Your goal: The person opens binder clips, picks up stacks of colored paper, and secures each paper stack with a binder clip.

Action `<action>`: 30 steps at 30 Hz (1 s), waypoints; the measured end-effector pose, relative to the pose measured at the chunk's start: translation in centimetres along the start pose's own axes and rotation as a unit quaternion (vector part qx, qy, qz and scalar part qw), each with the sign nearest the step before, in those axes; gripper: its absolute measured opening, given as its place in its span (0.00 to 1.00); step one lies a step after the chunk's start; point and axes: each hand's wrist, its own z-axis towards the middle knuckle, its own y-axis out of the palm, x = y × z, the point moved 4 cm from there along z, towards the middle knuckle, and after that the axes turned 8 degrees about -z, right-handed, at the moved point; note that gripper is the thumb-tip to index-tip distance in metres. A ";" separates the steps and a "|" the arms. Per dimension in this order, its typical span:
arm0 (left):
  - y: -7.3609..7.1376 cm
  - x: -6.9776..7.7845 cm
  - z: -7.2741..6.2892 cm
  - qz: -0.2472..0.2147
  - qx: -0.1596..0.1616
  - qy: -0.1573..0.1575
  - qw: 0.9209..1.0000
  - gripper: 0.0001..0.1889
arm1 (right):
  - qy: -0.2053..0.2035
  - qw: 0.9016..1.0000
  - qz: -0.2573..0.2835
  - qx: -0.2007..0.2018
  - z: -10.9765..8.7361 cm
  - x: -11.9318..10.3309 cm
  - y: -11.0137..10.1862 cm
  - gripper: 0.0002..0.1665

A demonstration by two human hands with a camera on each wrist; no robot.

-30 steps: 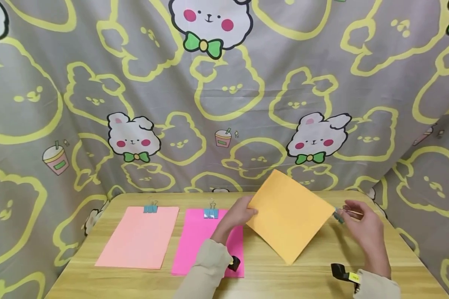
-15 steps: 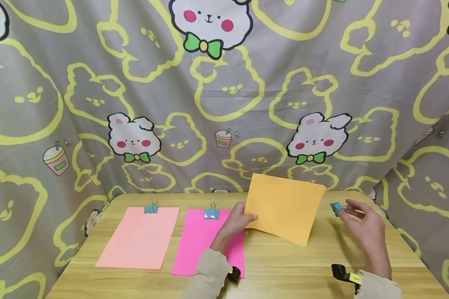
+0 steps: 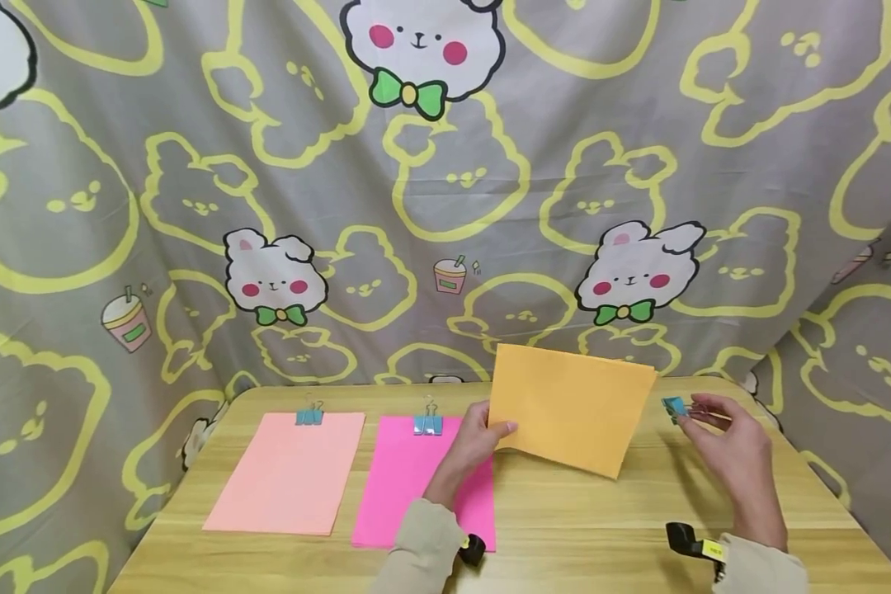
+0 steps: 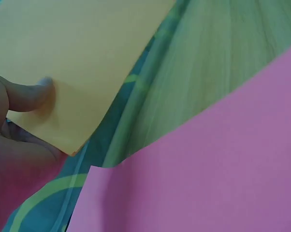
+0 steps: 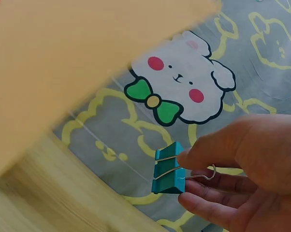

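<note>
My left hand (image 3: 469, 450) pinches a stack of orange paper (image 3: 572, 408) at its left edge, thumb on the near face; the stack is held up above the table. Off to the right, my right hand (image 3: 738, 454) holds a blue binder clip (image 3: 674, 407) apart from the paper. In the right wrist view the binder clip (image 5: 168, 169) has one wire handle folded over its body and the other sticking out among the fingers. Beneath my left arm lies a magenta paper stack (image 3: 401, 487) with a blue binder clip (image 3: 427, 425) on its top edge.
A light pink paper stack (image 3: 285, 474) with its own blue binder clip (image 3: 309, 418) lies at the left of the wooden table (image 3: 564, 528). A patterned grey curtain (image 3: 371, 190) hangs behind the table and along its sides.
The binder clip has come off the corner of the orange paper and stays in my right hand. My left hand has turned the paper from a diamond position to nearly level.
</note>
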 end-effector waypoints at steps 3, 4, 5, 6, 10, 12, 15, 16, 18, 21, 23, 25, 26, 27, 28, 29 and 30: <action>0.1 0.3 0.0 0.027 -0.003 0.007 1.000 0.11 | 0.000 1.000 0.010 0.003 0.0 -0.1 -0.1 0.26; 0.2 0.3 0.0 0.031 -0.006 0.005 0.999 0.11 | 0.000 1.000 0.014 0.003 0.0 -0.1 -0.1 0.26; 0.2 0.3 0.0 0.032 -0.008 0.001 0.999 0.11 | 0.000 1.000 0.014 0.003 0.0 -0.2 -0.1 0.26; 0.2 0.2 0.0 0.036 -0.009 -0.003 0.999 0.11 | -0.001 1.000 0.015 0.002 0.0 -0.2 0.0 0.26; 0.1 0.1 -0.1 0.039 -0.010 -0.012 0.999 0.12 | -0.003 1.000 0.015 -0.001 0.0 -0.2 0.0 0.26; 0.0 0.0 -0.1 0.039 -0.010 -0.011 0.999 0.12 | -0.005 1.000 0.014 -0.003 0.0 -0.1 0.0 0.26; -0.2 -0.2 -0.1 0.033 -0.013 -0.014 0.999 0.13 | -0.011 1.000 0.013 -0.003 0.0 0.0 0.0 0.25; -0.2 -0.3 -0.1 0.030 -0.014 -0.016 0.999 0.13 | -0.012 1.000 0.012 -0.004 0.0 0.1 0.0 0.25; -0.3 -0.4 -0.2 0.024 -0.018 -0.020 0.999 0.13 | -0.016 1.000 0.009 -0.003 0.0 0.1 0.1 0.25; -0.5 -0.6 -0.3 0.023 -0.021 -0.031 0.999 0.12 | -0.019 1.000 0.005 -0.006 0.1 0.0 0.2 0.26; -0.5 -0.6 -0.4 0.027 -0.025 -0.035 0.999 0.10 | -0.018 1.000 0.003 -0.011 0.0 0.0 0.2 0.27; -0.5 -0.6 -0.5 0.034 -0.031 -0.038 0.998 0.09 | -0.012 1.000 0.003 -0.021 0.0 -0.1 0.3 0.30; -0.4 -0.6 -0.6 0.038 -0.036 -0.037 0.998 0.09 | -0.008 1.000 0.004 -0.027 0.0 -0.1 0.3 0.30; -0.4 -0.6 -0.6 0.040 -0.041 -0.035 0.998 0.09 | -0.003 0.999 0.003 -0.032 -0.1 -0.1 0.3 0.31; -0.3 -0.5 -0.6 0.044 -0.045 -0.032 0.998 0.09 | 0.000 0.999 0.005 -0.036 -0.1 -0.1 0.3 0.31; -0.3 -0.4 -0.7 0.047 -0.047 -0.030 0.997 0.09 | 0.002 0.999 0.007 -0.039 -0.1 -0.1 0.4 0.32; -0.2 -0.3 -0.7 0.050 -0.049 -0.025 0.997 0.09 | 0.004 0.999 0.008 -0.042 -0.1 -0.2 0.4 0.32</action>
